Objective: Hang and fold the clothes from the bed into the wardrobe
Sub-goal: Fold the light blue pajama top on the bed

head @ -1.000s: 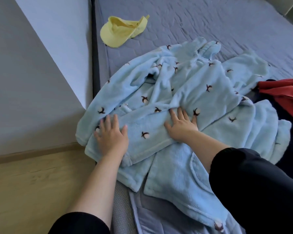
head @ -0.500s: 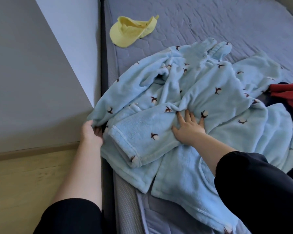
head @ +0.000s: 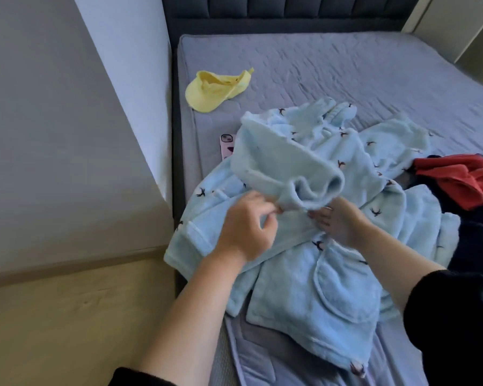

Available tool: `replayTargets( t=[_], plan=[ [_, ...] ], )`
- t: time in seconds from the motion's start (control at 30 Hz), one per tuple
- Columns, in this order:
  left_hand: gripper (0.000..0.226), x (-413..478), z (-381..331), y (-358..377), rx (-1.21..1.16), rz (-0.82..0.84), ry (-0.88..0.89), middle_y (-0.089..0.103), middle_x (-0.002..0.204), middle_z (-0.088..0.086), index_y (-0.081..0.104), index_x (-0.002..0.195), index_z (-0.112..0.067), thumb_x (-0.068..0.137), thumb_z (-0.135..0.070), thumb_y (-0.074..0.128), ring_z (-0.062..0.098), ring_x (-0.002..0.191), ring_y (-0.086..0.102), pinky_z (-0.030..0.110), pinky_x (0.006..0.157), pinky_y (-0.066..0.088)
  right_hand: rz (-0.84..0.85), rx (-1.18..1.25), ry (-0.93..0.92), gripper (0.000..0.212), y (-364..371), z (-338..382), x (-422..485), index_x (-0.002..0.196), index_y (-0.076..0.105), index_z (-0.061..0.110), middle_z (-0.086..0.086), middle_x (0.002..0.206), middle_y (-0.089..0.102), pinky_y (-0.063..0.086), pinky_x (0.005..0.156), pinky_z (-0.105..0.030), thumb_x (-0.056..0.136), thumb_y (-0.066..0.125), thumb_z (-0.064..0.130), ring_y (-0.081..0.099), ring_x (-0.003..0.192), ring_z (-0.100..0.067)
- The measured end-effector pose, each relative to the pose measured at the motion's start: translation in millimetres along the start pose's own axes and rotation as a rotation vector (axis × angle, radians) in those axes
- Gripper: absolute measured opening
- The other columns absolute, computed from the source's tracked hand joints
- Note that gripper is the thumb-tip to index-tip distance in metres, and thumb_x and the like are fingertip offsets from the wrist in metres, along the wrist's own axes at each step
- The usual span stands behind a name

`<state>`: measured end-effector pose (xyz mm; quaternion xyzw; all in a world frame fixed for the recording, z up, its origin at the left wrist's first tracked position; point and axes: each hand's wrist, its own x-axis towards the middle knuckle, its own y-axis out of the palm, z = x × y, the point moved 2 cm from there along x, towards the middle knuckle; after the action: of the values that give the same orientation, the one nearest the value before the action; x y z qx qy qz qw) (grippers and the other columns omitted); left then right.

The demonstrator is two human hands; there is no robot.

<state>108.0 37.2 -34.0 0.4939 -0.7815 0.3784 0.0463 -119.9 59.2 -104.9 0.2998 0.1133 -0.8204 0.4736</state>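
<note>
A light blue fleece robe (head: 313,277) with small dark motifs lies spread over the near left part of the bed (head: 346,68). My left hand (head: 246,224) pinches the cuff of one sleeve, which is lifted and laid across the robe's middle. My right hand (head: 336,221) lies with straight fingers on the robe just below that cuff, pressing the fabric flat. A red garment (head: 463,174) lies on dark clothing at the right edge.
A yellow cap (head: 215,90) sits on the mattress beyond the robe. A phone in a pink case (head: 227,146) peeks out at the robe's left edge. A grey wall and wooden floor (head: 67,324) run along the bed's left side. The dark headboard (head: 285,12) stands at the back.
My left hand went to the robe's left edge, gripped the sleeve and swung it over the middle. The phone came into sight. My right hand stayed pressed on the robe.
</note>
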Motion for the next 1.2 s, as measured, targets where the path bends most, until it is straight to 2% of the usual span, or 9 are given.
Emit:
replayTargets(
  t=[0.1, 0.17, 0.3, 0.43, 0.57, 0.7, 0.8, 0.93, 1.2],
  plan=[
    [0.027, -34.3, 16.3, 27.5, -0.024, 0.513, -0.492, 0.072, 0.084, 0.002, 0.073, 0.081, -0.007, 0.09, -0.019, 0.051, 0.019, 0.086, 0.064, 0.03, 0.077, 0.048, -0.02, 0.116, 0.079, 0.048, -16.0, 1.8, -14.6, 0.117, 0.052, 0.008, -0.011, 0.093, 0.068, 0.049, 0.067, -0.035, 0.098, 0.035, 0.049, 0.064, 0.081, -0.024],
    [0.027, -51.0, 27.6, 36.0, 0.076, 0.642, -0.623, 0.07, 0.089, 0.005, 0.069, 0.087, -0.008, 0.092, -0.026, 0.05, 0.021, 0.088, 0.063, 0.034, 0.077, 0.049, -0.019, 0.029, 0.101, 0.049, -13.5, -2.7, -20.3, 0.116, 0.051, 0.011, -0.011, 0.099, 0.066, 0.049, 0.064, -0.034, 0.095, 0.043, 0.054, 0.063, 0.084, -0.024],
    [0.035, -55.3, 43.6, 34.4, 0.081, 0.459, -0.807, 0.061, 0.122, -0.002, 0.057, 0.126, -0.023, 0.096, -0.036, 0.045, 0.021, 0.112, 0.057, 0.031, 0.09, 0.045, -0.027, -0.344, 0.035, 0.034, 9.1, -11.2, -30.6, 0.107, 0.065, 0.004, -0.016, 0.101, 0.071, 0.056, 0.083, -0.046, 0.086, 0.068, 0.031, 0.068, 0.093, -0.032],
    [0.042, -47.4, 44.5, 33.3, -0.785, 0.134, -1.187, 0.068, 0.102, 0.003, 0.058, 0.124, -0.015, 0.098, -0.045, 0.043, 0.019, 0.084, 0.066, 0.033, 0.076, 0.054, 0.133, -0.21, 0.033, 0.033, 37.6, -1.6, -47.9, 0.118, 0.058, -0.007, -0.024, 0.108, 0.064, 0.054, 0.082, -0.048, 0.087, 0.049, -0.005, 0.064, 0.09, -0.035],
    [0.047, -35.4, 36.6, 31.7, -1.338, 0.137, -1.145, 0.066, 0.12, 0.01, 0.06, 0.126, -0.012, 0.098, -0.045, 0.042, 0.022, 0.109, 0.064, 0.035, 0.089, 0.051, 0.385, 0.009, 0.121, 0.042, 41.8, 11.2, -70.1, 0.114, 0.059, -0.003, -0.021, 0.098, 0.068, 0.057, 0.073, -0.042, 0.074, 0.048, 0.002, 0.068, 0.086, -0.034],
    [0.047, -23.6, 28.1, 36.0, -1.534, 0.076, -1.089, 0.068, 0.113, 0.018, 0.055, 0.129, 0.0, 0.085, -0.017, 0.056, 0.028, 0.097, 0.069, 0.039, 0.077, 0.058, 0.23, 0.066, 0.078, 0.028, 9.4, 10.2, -77.9, 0.105, 0.057, -0.008, -0.021, 0.08, 0.07, 0.057, 0.058, -0.035, 0.085, 0.038, -0.002, 0.07, 0.072, -0.032],
    [0.043, -32.8, 22.2, 51.3, -1.443, 0.188, -1.164, 0.071, 0.102, 0.017, 0.056, 0.124, -0.003, 0.082, -0.009, 0.058, 0.028, 0.085, 0.07, 0.039, 0.069, 0.059, -0.003, 0.083, 0.098, 0.023, -19.5, -6.1, -71.1, 0.09, 0.06, -0.007, -0.018, 0.065, 0.066, 0.056, 0.053, -0.037, 0.08, 0.039, -0.003, 0.067, 0.058, -0.032],
    [0.031, -58.1, 25.9, 72.7, -1.045, 0.296, -1.332, 0.065, 0.094, 0.012, 0.05, 0.127, -0.01, 0.096, -0.012, 0.048, 0.025, 0.077, 0.063, 0.034, 0.064, 0.054, -0.164, -0.426, 0.209, 0.011, -38.3, -33.8, -66.3, 0.089, 0.057, -0.002, -0.015, 0.077, 0.06, 0.049, 0.068, -0.037, 0.082, 0.05, -0.001, 0.059, 0.068, -0.028],
    [0.034, -56.4, 19.3, 78.0, -1.321, 0.389, -1.213, 0.065, 0.118, 0.016, 0.06, 0.122, -0.002, 0.09, -0.013, 0.055, 0.027, 0.105, 0.063, 0.037, 0.086, 0.054, 0.114, 0.037, 0.127, 0.03, -43.0, -22.0, -77.8, 0.117, 0.059, 0.001, -0.019, 0.11, 0.069, 0.058, 0.069, -0.04, 0.088, 0.061, 0.009, 0.068, 0.096, -0.033]
  ],
)
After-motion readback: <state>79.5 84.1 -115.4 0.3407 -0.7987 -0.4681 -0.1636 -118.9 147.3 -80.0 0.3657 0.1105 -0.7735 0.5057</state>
